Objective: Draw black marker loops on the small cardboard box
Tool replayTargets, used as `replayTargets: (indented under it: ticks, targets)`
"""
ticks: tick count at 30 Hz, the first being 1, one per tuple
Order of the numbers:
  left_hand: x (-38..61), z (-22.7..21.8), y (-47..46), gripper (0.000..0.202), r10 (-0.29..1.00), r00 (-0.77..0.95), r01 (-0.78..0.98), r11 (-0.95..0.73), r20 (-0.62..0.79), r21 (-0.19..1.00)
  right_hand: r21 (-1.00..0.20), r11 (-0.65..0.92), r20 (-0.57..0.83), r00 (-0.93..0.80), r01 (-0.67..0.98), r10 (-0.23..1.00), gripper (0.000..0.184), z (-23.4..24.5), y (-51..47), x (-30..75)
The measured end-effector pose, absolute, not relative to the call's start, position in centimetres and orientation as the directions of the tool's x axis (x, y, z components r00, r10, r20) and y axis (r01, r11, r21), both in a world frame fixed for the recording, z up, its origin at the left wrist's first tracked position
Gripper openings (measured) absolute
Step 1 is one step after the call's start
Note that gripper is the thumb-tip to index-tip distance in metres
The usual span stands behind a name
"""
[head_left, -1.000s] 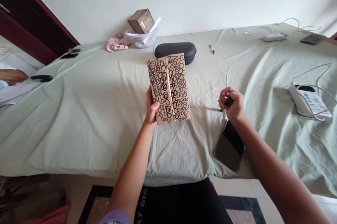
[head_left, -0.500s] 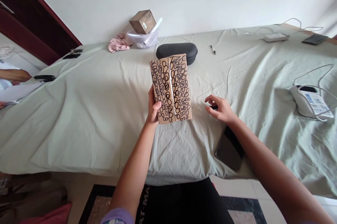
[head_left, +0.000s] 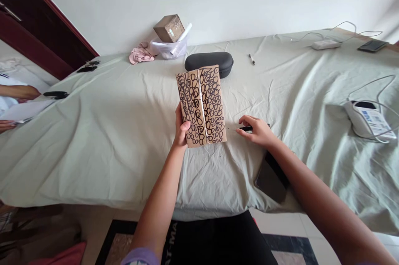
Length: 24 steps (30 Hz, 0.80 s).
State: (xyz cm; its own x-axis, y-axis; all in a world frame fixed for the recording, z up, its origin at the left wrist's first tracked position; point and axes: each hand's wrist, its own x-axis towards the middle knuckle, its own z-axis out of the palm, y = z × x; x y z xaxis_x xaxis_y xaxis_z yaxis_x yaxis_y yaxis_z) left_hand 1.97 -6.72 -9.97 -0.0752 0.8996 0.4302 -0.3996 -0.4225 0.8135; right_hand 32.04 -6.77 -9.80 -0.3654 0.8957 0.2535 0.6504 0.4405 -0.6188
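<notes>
My left hand [head_left: 181, 128] grips the left edge of a cardboard box [head_left: 202, 107], thumb on its front face. Hand-drawn black circles cover that face, and a pale seam runs down its middle. To the right of the box, my right hand [head_left: 256, 130] is closed round a black marker [head_left: 247, 128], whose other end shows behind the knuckles. The marker's tip points toward the box and is apart from it. Beneath my right forearm lies a dark phone or tablet [head_left: 272, 177], partly covered by the arm.
A black hard case [head_left: 208, 60] sits behind the box. Farther back are a pen [head_left: 252, 59], a plastic tub [head_left: 174, 51] bearing a small carton [head_left: 169, 28], and a pink cloth [head_left: 141, 53]. A white device with cables [head_left: 369, 119] is at right. Another person's arm [head_left: 20, 91] shows at left.
My right hand has shifted slightly left toward the box, and more of the marker shows in it. The box has moved slightly left in my left hand. The person at left has moved a little.
</notes>
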Motion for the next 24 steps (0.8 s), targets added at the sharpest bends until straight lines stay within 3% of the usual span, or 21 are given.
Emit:
replayTargets:
  ticks: [4, 12, 24]
  targets:
    - [2.0, -10.1, -6.7, 0.080, 0.903, -0.077, -0.407, -0.415, 0.422, 0.814, -0.612, 0.444, 0.233, -0.387, 0.655, 0.892, 0.037, -10.2, -6.3, 32.4]
    - [1.9, -10.1, -6.7, 0.079, 0.903, -0.072, -0.407, -0.413, 0.423, 0.814, -0.537, 0.507, 0.297, -0.411, 0.674, 0.862, 0.015, -11.1, -5.9, 32.5]
    - [1.9, -10.3, -6.5, 0.077, 0.893, -0.075, -0.420, -0.431, 0.443, 0.798, -0.506, 0.551, 0.362, -0.417, 0.663, 0.834, 0.030, -12.0, -5.2, 32.9]
